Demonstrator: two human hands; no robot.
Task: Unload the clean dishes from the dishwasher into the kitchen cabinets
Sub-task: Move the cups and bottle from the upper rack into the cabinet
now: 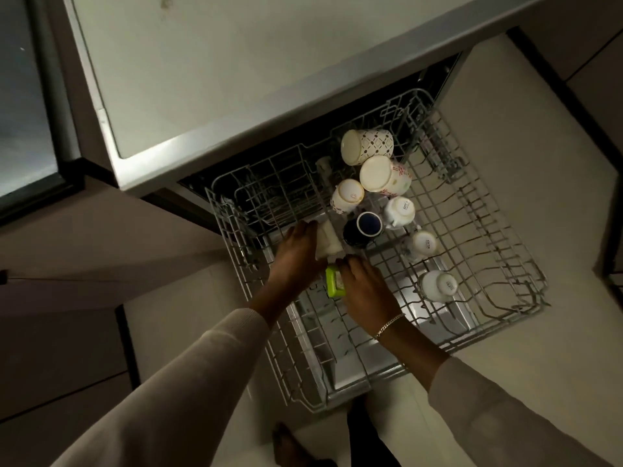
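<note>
Top-down view of a pulled-out wire rack (472, 230) beneath a counter (236, 79). The left hand (296, 254) gripped a pale container (328, 241) near the rack's middle. Just beside it the right hand (364, 288), a bracelet (389, 325) at its wrist, curled over a green box (333, 284). Beyond the hands sat cups, bottoms up: three patterned mugs (384, 175) nearest the counter, a dark blue cup (364, 227) just beside the pale container, and three white cups (423, 245) in a row toward the rack's right. A bare foot (286, 443) showed on the floor.
</note>
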